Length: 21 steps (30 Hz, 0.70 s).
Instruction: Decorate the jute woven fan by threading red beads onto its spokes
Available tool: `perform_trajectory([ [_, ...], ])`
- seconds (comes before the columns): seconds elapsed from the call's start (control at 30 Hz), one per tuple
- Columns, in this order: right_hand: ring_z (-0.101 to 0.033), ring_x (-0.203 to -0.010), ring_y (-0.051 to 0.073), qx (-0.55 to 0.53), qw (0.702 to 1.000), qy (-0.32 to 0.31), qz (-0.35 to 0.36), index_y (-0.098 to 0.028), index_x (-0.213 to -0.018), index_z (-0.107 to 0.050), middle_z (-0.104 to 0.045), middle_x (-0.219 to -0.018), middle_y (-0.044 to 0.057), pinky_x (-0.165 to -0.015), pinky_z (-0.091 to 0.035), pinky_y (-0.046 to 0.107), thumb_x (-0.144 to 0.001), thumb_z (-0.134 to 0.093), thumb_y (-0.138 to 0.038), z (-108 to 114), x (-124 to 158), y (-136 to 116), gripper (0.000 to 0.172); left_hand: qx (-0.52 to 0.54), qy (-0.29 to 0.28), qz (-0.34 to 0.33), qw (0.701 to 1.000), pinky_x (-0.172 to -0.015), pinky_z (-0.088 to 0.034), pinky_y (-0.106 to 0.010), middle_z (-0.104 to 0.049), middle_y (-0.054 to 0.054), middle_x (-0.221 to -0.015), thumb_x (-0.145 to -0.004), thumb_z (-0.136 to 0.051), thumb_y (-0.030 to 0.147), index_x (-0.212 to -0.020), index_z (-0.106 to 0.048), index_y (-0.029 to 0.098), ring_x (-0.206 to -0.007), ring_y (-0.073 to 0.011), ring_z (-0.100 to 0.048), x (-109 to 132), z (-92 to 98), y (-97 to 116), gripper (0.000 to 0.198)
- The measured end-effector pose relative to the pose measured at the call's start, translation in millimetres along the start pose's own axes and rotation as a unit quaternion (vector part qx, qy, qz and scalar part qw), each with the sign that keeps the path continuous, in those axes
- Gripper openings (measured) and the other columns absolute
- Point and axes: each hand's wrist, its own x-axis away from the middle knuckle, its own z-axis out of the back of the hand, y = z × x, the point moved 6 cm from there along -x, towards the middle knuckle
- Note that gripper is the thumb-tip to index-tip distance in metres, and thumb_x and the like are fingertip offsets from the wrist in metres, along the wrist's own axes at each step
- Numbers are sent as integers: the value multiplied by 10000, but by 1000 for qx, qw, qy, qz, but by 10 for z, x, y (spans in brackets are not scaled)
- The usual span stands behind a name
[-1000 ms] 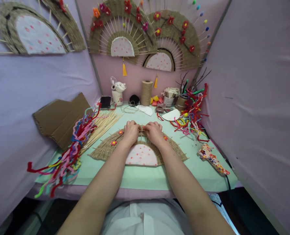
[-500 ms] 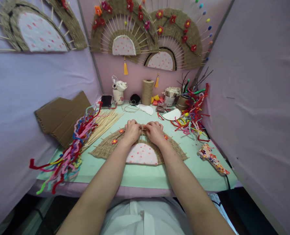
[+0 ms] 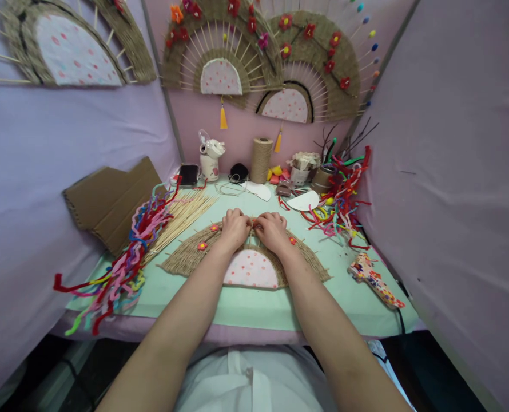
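Observation:
A woven twine fan (image 3: 186, 254) lies on the mint table, its dotted white half-circle (image 3: 251, 269) toward me. Small red flowers with yellow centres, one a left flower (image 3: 202, 246) and one a right flower (image 3: 293, 241), sit on the weave. My left hand (image 3: 236, 229) and my right hand (image 3: 271, 230) are close together at the fan's top middle, fingers curled and pinched. A bit of red shows between the fingertips, but what each hand grips is too small and hidden to name.
Fuzzy coloured stems (image 3: 138, 240) and thin sticks (image 3: 183, 214) lie left, near cardboard (image 3: 117, 200). Behind stand a twine spool (image 3: 261, 160) and a white bottle (image 3: 210, 163). At right are more stems (image 3: 344, 189) and a patterned glue gun (image 3: 377, 280) with a cord.
The view has shifted slightly. Both hands stay at the fan's top middle, with the fingertips a little closer together.

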Motion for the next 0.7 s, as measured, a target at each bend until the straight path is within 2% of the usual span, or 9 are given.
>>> perform_trajectory([
  [0.43, -425, -1047, 253, -7, 1000, 1, 1, -248, -920, -696, -639, -1101, 66, -894, -257, 409, -881, -526, -229, -17, 3, 7, 176, -2, 8, -4, 1000, -909, -396, -422, -567, -114, -1085, -862, -528, 251, -870, -723, 206, -1090, -289, -434, -20, -34, 7, 200],
  [0.6, -428, -1071, 253, -32, 999, 29, -18, -246, -1004, -682, -640, -1127, 67, -910, -256, 402, -871, -523, -211, 38, -6, 54, 210, 29, 15, 16, 999, -909, -400, -411, -583, -95, -1091, -874, -513, 282, -917, -734, 232, -1104, -287, -439, -35, 29, -100, 230],
  [0.7, -435, -1067, 249, -34, 999, 28, -25, -250, -990, -687, -649, -1113, 64, -913, -253, 397, -869, -515, -193, 37, -11, 78, 218, 43, 28, 37, 998, -914, -402, -412, -590, -88, -1069, -867, -516, 282, -903, -741, 255, -1108, -292, -446, -47, 66, -194, 229],
])
